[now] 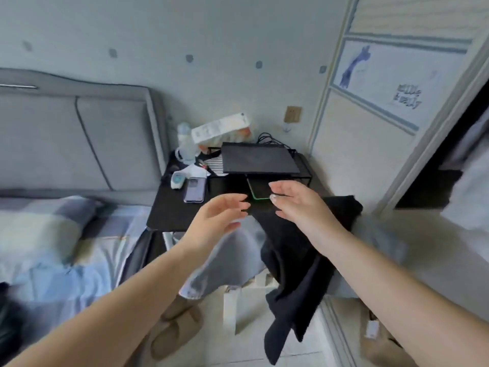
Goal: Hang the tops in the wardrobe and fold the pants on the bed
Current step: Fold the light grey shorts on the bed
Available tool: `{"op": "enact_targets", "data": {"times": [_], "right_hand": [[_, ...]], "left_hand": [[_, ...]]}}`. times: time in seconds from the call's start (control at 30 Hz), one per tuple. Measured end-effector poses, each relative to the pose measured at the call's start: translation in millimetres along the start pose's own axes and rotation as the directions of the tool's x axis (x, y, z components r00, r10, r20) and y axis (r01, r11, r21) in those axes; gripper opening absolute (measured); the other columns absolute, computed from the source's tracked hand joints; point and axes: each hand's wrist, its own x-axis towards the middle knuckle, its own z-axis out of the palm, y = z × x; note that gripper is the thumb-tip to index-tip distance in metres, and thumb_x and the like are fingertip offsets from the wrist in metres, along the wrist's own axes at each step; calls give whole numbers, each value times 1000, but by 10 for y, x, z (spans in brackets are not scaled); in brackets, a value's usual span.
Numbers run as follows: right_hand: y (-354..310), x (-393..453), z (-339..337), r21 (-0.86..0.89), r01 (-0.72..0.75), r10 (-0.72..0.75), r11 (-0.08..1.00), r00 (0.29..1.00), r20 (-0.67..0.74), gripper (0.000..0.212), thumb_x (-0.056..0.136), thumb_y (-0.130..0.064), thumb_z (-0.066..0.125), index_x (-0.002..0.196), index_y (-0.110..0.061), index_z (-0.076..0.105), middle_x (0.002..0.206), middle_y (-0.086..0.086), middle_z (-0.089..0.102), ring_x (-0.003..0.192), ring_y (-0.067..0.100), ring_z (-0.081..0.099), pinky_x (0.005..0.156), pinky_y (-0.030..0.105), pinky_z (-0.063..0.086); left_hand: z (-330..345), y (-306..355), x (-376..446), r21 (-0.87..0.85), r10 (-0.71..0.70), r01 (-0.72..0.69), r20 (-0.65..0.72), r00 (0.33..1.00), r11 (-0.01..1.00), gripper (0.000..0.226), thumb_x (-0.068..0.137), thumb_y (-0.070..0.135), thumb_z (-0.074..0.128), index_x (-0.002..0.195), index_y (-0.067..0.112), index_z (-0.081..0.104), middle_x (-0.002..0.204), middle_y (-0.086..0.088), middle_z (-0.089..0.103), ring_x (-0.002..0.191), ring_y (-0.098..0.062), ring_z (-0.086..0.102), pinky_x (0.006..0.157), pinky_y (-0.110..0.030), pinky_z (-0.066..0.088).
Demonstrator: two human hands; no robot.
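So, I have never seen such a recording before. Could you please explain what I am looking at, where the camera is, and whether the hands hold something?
There is no machine here. A person wears one wide-angle camera on the head, so you see their own two bare arms reaching forward. The left hand and the right hand are both open, with relaxed fingers, and hold nothing. Below them a black garment hangs over the edge of a black bedside table, with a grey-blue garment beside it. On the table lie a phone, a second device with a green glowing edge and a black wire rack. The bed is at the left and the wardrobe door at the right.
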Motion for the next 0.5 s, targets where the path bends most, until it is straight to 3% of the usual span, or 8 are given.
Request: {"op": "enact_targets", "data": {"times": [0.07,0.17,0.3,0.43,0.5], "right_hand": [[-12,54,796,7,-28,27,1000,989,143,18,89,-22,63,96,-39,63,111,-17,63,96,-7,61,90,27,50],[-68,61,1816,44,-60,45,997,958,283,17,90,-19,62,95,-36,63,109,-16,62,97,-3,61,88,26,52],[-235,-49,3043,90,-81,29,993,877,480,20,91,-12,59,96,-31,62,106,-6,61,93,6,59,87,32,51],[-374,-261,4113,72,-85,19,994,765,644,17,91,-13,59,96,-29,62,101,-5,61,91,9,57,88,33,50],[-423,-403,4624,48,-74,14,996,674,739,16,92,-14,59,96,-30,61,104,-4,60,92,10,57,88,33,50]], "left_hand": [[-775,-36,-390,6,-27,28,-147,989,1000,29,87,-1,57,95,24,70,93,3,74,87,-16,66,81,-31,50],[-1674,-57,-908,17,-69,78,-303,950,997,30,90,-2,52,95,23,67,86,8,74,78,-5,67,80,-27,47],[-2656,10,-1595,45,-79,115,-478,875,992,23,91,6,55,100,23,67,91,8,72,85,-6,67,79,-23,51],[-3372,43,-2280,8,-85,119,-660,746,993,28,94,1,49,101,22,67,92,7,73,87,-8,66,84,-27,51],[-3670,26,-2659,-20,-92,117,-746,659,993,27,93,1,50,101,21,66,94,5,72,87,-9,66,84,-26,52]]}}
